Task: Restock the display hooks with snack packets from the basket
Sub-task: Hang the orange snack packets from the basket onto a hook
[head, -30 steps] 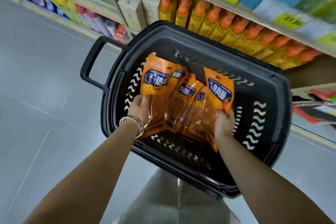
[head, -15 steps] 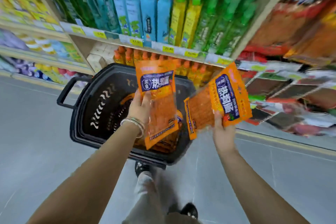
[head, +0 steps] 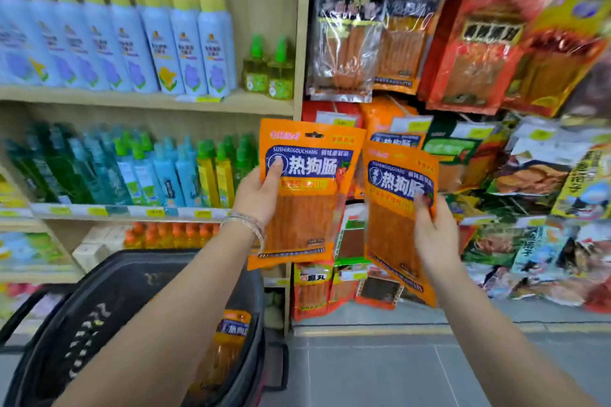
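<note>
While each hand holds one packet, the step in hand is the carry from the basket [head: 86, 334] to the hooks.
The left hand [head: 258, 195] grips the left packet [head: 307, 201] by its left edge, thumb across the label. The right hand [head: 436, 238] pinches the tilted right packet [head: 395, 218] at its right edge. Both packets are raised on the right, just in front of a hung packet [head: 395, 139] of the same orange kind; the hooks themselves cannot be made out. The basket sits near left with a spare packet [head: 231, 340] inside. Next, by this view, each hang hole must be lined up with a hook and slid on. Labels read "SUSHIREGOUCHANG" and "热狗肠"; smaller print is blurred.
</note>
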The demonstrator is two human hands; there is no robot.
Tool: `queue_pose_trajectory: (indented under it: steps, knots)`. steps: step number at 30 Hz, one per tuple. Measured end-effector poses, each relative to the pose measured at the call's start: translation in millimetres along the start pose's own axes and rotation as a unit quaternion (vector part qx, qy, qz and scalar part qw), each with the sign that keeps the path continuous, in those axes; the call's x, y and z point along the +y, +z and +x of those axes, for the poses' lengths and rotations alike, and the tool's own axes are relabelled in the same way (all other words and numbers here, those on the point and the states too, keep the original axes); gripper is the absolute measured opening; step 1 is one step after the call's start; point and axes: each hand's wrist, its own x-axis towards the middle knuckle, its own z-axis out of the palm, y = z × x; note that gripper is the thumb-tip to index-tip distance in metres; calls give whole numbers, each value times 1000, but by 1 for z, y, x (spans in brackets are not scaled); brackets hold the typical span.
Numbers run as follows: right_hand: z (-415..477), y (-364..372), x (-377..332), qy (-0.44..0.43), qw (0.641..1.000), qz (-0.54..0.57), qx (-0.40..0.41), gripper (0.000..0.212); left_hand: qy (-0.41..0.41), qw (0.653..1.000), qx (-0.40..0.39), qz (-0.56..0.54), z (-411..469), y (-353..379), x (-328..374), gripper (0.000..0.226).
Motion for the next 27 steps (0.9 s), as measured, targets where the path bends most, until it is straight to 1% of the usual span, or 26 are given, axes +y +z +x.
queue_pose_trajectory:
  steps: [3, 5, 8, 9, 11, 12, 13, 15, 18, 20, 21, 24, 26, 27]
  knots:
    - [43, -12, -19, -38, 999, 20, 32, 23, 69, 998, 11, -3, 32, 12, 29, 12]
    - [74, -15, -29, -33, 996, 48, 65, 24, 100, 995, 13, 1, 56, 21, 45, 15]
    - [121, -16, -52, -24, 993, 80, 88, 25, 112, 993, 22, -18, 95, 37, 65, 19]
    - [136, -16, -60, -16, 991, 84, 101, 34, 114, 993, 27, -18, 108, 42, 72, 18]
    - [167, -16, -74, 17, 987, 102, 120, 62, 130, 990, 39, -24, 134, 51, 84, 16]
    - [183, -15, -79, 29, 986, 115, 119, 70, 140, 989, 47, -27, 146, 56, 90, 18]
    - [197, -15, -84, 37, 985, 127, 115, 72, 147, 987, 55, -29, 157, 60, 96, 22]
    - [222, -15, -94, 38, 983, 152, 99, 64, 159, 985, 54, -33, 175, 70, 107, 30]
    - [257, -12, -104, 38, 979, 179, 94, 50, 177, 982, 38, -61, 194, 85, 121, 27]
    - [275, -11, -109, 37, 976, 197, 82, 34, 174, 981, 43, -68, 205, 94, 128, 26]
    - [285, -10, -111, 33, 976, 201, 73, 32, 167, 982, 48, -69, 209, 98, 131, 26]
    - [312, -10, -118, 27, 976, 207, 56, 44, 162, 982, 45, -87, 219, 111, 140, 27]
    - [328, -10, -123, 35, 976, 208, 44, 48, 158, 982, 43, -100, 225, 120, 145, 28]
    - [336, -10, -124, 36, 975, 216, 31, 46, 153, 982, 41, -106, 227, 124, 148, 28]
